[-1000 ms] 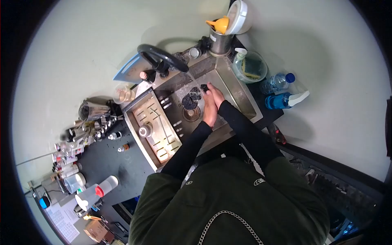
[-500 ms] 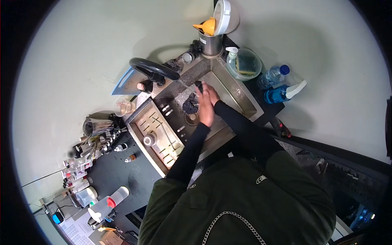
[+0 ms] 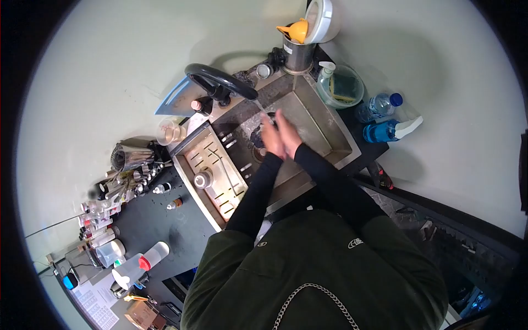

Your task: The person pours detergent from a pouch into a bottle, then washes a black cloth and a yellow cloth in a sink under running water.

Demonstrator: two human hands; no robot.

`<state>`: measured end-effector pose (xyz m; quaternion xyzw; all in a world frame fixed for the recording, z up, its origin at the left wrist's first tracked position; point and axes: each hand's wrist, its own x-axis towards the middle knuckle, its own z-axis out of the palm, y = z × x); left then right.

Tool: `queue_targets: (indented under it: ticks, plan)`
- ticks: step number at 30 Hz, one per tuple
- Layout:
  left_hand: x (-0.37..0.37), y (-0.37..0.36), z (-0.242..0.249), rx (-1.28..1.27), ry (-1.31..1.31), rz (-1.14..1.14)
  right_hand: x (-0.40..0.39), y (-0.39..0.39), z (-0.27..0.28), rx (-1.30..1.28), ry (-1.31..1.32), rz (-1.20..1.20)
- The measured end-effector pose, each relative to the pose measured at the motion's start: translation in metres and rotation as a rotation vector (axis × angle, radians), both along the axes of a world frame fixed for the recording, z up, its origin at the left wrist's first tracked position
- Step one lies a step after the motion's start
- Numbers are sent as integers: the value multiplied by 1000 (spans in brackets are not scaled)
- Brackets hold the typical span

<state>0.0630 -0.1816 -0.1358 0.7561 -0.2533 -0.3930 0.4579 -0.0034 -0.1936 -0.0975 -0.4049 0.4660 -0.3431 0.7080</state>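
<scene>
My left hand (image 3: pixel 270 138) and my right hand (image 3: pixel 287 133) are held over the steel sink (image 3: pixel 335 121), palms turned toward each other and fingers stretched out. They sit close together near the wrists, with a narrow gap at the fingertips. Just beyond them is the tip of the black curved faucet (image 3: pixel 220 78), and a thin stream of water seems to fall from it toward my fingers. Beneath my left hand lies a crumpled black cloth (image 3: pixel 256 136), partly hidden. A small dark thing shows behind the fingertips; I cannot make out what it is or whether I touch it.
A slotted drain tray (image 3: pixel 223 192) holding a small round jar (image 3: pixel 203 179) adjoins the sink's left side. At the far right stand a bowl with a sponge (image 3: pixel 344 88), a water bottle (image 3: pixel 379 105) and a blue spray bottle (image 3: pixel 385 131). A metal canister (image 3: pixel 298 58) stands behind.
My hands have come apart a little at the fingertips, with the right hand now beside the left. The black cloth is more covered by my left hand. The whole view has shifted slightly.
</scene>
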Motion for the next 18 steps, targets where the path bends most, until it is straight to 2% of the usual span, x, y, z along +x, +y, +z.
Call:
queue_targets:
  ticks: [1,2,3,5,6,7,9,10,11,12,13,14,15,17,18]
  plan:
    - [-11,5,4,-163,212,122,-4,-12,-13,146,9,-66]
    - [-23,10,9,-330,421,243,-5,-14,-34,-10,42,-52]
    - [-10,6,3,-338,414,255,2,-6,-26,-15,37,-38]
    - [19,10,-41,-345,717,19,11,35,-4,-33,3,-97]
    - [7,15,-7,-309,554,59,8,37,-7,-20,-86,-107]
    - [-6,19,30,-256,392,101,-4,25,5,45,8,-18]
    - [-6,16,-4,-270,363,35,-18,-3,-22,187,-187,-110]
    - [-4,13,-29,-277,332,-35,-17,-10,-37,126,-69,-69]
    - [-2,10,-41,-280,301,-105,-14,-3,-34,128,-68,-62]
    - [20,3,-41,-183,336,-107,-11,10,-24,54,-21,43]
    - [40,2,-24,-84,372,-109,-5,13,-13,-18,-39,39]
    - [11,1,-9,-384,306,41,2,17,-3,-90,-57,33]
    - [6,5,-33,-332,369,-174,2,1,-13,-41,-57,-33]
    - [-25,17,21,-401,-129,-134,-13,-18,-36,243,-474,17]
    - [-2,12,28,-272,71,-158,-2,-7,-3,248,-363,10]
